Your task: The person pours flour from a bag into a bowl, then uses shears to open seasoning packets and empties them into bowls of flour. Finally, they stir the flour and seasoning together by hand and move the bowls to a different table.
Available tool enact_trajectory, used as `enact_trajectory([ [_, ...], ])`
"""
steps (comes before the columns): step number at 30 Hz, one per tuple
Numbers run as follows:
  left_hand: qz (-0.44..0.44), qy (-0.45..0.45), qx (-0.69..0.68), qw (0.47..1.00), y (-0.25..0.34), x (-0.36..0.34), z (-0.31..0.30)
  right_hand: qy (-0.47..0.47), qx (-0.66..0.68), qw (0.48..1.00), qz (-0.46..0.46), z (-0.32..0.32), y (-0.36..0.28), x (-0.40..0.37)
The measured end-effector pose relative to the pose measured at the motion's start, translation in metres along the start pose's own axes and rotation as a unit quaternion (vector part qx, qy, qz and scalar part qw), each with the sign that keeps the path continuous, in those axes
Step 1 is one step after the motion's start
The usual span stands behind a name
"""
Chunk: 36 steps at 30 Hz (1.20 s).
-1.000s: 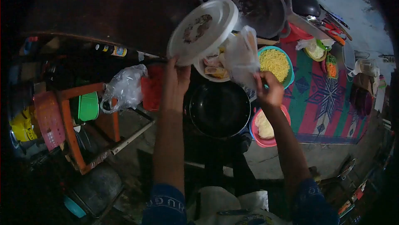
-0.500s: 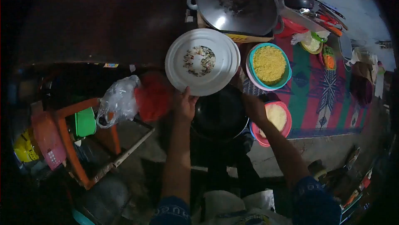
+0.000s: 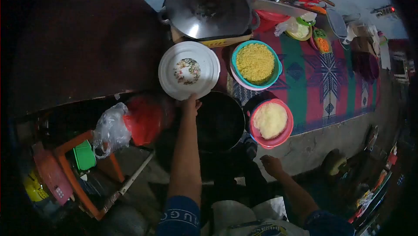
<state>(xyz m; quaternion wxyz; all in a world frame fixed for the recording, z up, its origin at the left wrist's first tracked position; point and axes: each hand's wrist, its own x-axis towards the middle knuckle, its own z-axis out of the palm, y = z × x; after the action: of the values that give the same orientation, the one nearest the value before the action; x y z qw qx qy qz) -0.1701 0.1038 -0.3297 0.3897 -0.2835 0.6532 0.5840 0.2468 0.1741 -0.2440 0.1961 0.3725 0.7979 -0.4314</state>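
Note:
My left hand grips the near rim of a white plate with a floral ring at its centre. The plate lies below the large wok. Beneath my left forearm and to its right is a dark pan. My right hand hangs below a pink bowl of pale grated food, apart from it; its fingers are curled, and what they hold, if anything, is too small to name. Above that bowl stands a teal basin filled with yellow crumbly food.
A large wok rests on a box at the top. A patterned mat lies at the right. Plastic bags hang at the left near an orange wooden frame. Utensils and small bowls stand at the upper right.
My right hand has moved away from the dark pan, down past the pink bowl. The view has shifted, and the plate in my left hand now shows lower relative to the wok.

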Motion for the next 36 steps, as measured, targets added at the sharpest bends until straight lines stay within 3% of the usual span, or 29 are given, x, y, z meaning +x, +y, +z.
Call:
enact_trajectory([
  [2, -0.022, 0.179, -0.010, 0.984, -0.004, 0.017, 0.006, 0.004, 0.028, 0.999, 0.026, 0.009, 0.007, 0.002],
  [6, 0.002, 0.202, 0.031, 0.979, 0.007, -0.019, 0.011, -0.003, 0.028, 0.999, 0.040, 0.007, -0.001, 0.001],
  [7, 0.135, 0.237, 0.244, 0.931, 0.006, -0.017, 0.007, -0.001, 0.030, 0.999, 0.039, 0.009, 0.000, 0.001],
  [8, 0.256, 0.254, 0.441, 0.822, 0.000, -0.016, 0.004, -0.012, 0.022, 0.998, 0.050, 0.011, 0.006, -0.003],
  [9, 0.259, 0.249, 0.441, 0.822, 0.006, -0.020, 0.008, -0.021, 0.015, 0.998, 0.061, 0.014, 0.010, -0.007],
  [11, 0.141, 0.159, 0.582, 0.785, 0.032, -0.038, 0.017, -0.019, 0.001, 0.999, 0.047, 0.017, 0.011, -0.014],
  [13, 0.098, 0.168, 0.581, 0.791, 0.047, -0.066, 0.025, -0.022, -0.016, 0.999, 0.034, 0.019, 0.015, -0.029],
  [15, 0.064, 0.180, 0.577, 0.794, 0.056, -0.083, 0.026, -0.043, -0.015, 0.994, 0.095, 0.018, 0.015, -0.040],
  [16, 0.124, 0.162, 0.580, 0.789, 0.047, -0.087, 0.015, -0.037, -0.009, 0.995, 0.095, 0.011, 0.006, -0.049],
  [17, 0.186, 0.141, 0.582, 0.779, 0.033, -0.091, 0.003, -0.105, -0.042, 0.987, 0.117, -0.003, -0.012, -0.062],
  [18, 0.201, 0.084, 0.570, 0.792, 0.004, -0.086, -0.016, -0.172, -0.072, 0.973, 0.139, -0.017, -0.029, -0.077],
  [19, 0.214, 0.023, 0.558, 0.801, -0.022, -0.091, -0.037, -0.160, -0.062, 0.975, 0.144, -0.025, -0.044, -0.094],
  [20, 0.182, 0.003, 0.624, 0.760, -0.040, -0.119, -0.045, -0.182, -0.045, 0.977, 0.107, -0.029, -0.058, -0.114],
  [21, 0.172, -0.087, 0.664, 0.722, -0.058, -0.151, -0.057, -0.204, -0.028, 0.976, 0.071, -0.028, -0.068, -0.136],
  [22, 0.108, -0.185, 0.669, 0.712, -0.068, -0.190, -0.062, -0.192, -0.019, 0.978, 0.079, -0.013, -0.064, -0.158],
  [23, 0.145, -0.266, 0.685, 0.662, -0.118, -0.191, -0.091, -0.129, -0.012, 0.992, -0.001, 0.013, -0.051, -0.179],
  [24, 0.132, -0.353, 0.671, 0.639, -0.117, -0.247, -0.086, -0.067, -0.005, 0.995, -0.080, 0.028, -0.048, -0.199],
  [25, 0.131, -0.425, 0.673, 0.591, -0.137, -0.278, -0.093, -0.059, 0.007, 0.996, -0.069, 0.027, -0.062, -0.220],
  [26, 0.128, -0.436, 0.645, 0.615, -0.161, -0.319, -0.110, -0.137, -0.059, 0.987, -0.062, 0.013, -0.083, -0.233],
  [27, 0.044, -0.493, 0.716, 0.492, -0.122, -0.385, -0.070, -0.207, -0.125, 0.969, -0.052, 0.006, -0.098, -0.245],
  [28, -0.043, -0.534, 0.769, 0.349, -0.075, -0.447, -0.035, -0.175, -0.127, 0.972, -0.095, 0.035, -0.085, -0.266],
  [29, -0.051, -0.589, 0.740, 0.321, -0.061, -0.467, -0.034, -0.169, -0.102, 0.978, -0.073, 0.041, -0.084, -0.277],
  [32, 0.000, -0.639, 0.685, 0.351, -0.030, -0.460, -0.062, -0.149, -0.018, 0.988, 0.028, 0.046, -0.097, -0.296],
  [36, 0.043, -0.559, 0.739, 0.373, 0.020, -0.408, -0.057, -0.085, 0.075, 0.986, 0.120, 0.042, -0.105, -0.315],
])
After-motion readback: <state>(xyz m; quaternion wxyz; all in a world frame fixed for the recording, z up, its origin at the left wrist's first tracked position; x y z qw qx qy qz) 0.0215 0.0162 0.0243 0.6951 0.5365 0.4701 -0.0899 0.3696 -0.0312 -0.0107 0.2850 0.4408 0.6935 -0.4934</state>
